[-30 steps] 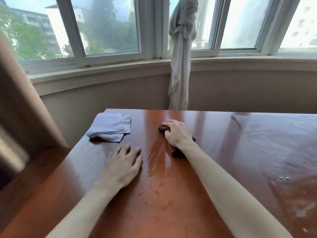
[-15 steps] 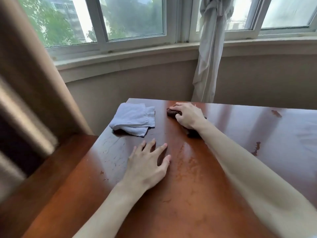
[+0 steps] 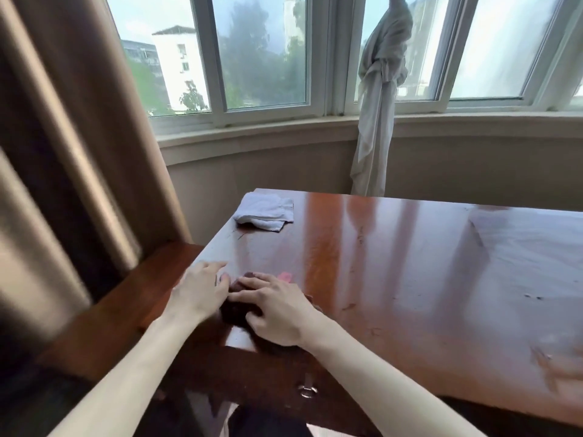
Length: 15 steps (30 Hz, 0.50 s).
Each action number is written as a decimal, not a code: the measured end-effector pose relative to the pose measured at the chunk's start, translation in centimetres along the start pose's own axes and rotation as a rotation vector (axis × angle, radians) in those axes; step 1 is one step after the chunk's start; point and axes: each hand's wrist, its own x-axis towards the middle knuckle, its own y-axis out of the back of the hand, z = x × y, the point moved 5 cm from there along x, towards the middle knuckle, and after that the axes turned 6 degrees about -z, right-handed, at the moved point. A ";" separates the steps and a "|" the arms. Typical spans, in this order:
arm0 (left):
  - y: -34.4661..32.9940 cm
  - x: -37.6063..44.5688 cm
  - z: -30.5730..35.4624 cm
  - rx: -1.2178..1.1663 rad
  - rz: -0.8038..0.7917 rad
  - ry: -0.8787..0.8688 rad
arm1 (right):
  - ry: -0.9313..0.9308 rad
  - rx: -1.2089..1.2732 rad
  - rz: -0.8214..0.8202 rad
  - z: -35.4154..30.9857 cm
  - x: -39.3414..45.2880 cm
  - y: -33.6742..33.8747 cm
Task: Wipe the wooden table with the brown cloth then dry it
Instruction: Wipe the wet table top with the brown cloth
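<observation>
Under right hand: dark brown cloth, bunched, fingers pinching it; left hand flat beside.

A knotted white curtain is hanging at the window — a brown drape is hanging left of it.

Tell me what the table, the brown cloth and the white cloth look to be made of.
Table: reddish wood with a glossy, probably lacquered finish; it mirrors the window light and shows scuffs.
Brown cloth: soft dark fabric, bunched under the right hand; weave too blurred to tell.
White cloth: folded, matte, likely cotton; its layered edges show.
</observation>
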 end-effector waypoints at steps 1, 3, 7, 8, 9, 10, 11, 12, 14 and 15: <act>0.2 -0.6 -1.0 -0.002 0.014 0.014 | 0.031 0.022 -0.017 -1.1 0.0 -0.4; 0.8 -1.2 -3.0 -0.019 0.055 0.035 | 0.035 0.073 -0.046 -1.9 0.8 -0.6; 1.9 -0.5 -6.1 -0.054 0.068 0.080 | 0.032 0.079 -0.069 -1.6 4.6 -0.7; 1.7 -0.3 -6.6 -0.069 0.053 0.087 | 0.026 0.072 -0.079 -1.2 6.0 -0.9; 1.5 -0.2 -7.0 -0.091 0.040 0.090 | 0.012 0.063 -0.088 -0.6 7.6 -1.1; 1.1 -0.1 -7.2 -0.116 0.031 0.092 | -0.009 0.058 -0.089 0.3 9.2 -1.3; 0.7 -0.1 -7.4 -0.132 0.030 0.094 | -0.032 0.056 -0.085 1.3 11.0 -1.4; 0.4 -0.2 -7.6 -0.135 0.044 0.096 | -0.052 0.056 -0.078 2.5 12.7 -1.3; 0.2 -0.4 -7.8 -0.132 0.112 0.086 | -0.095 0.055 -0.058 5.1 16.1 -1.1; 0.3 -0.4 -7.8 -0.138 0.151 0.079 | -0.121 0.049 -0.042 6.3 17.7 -1.0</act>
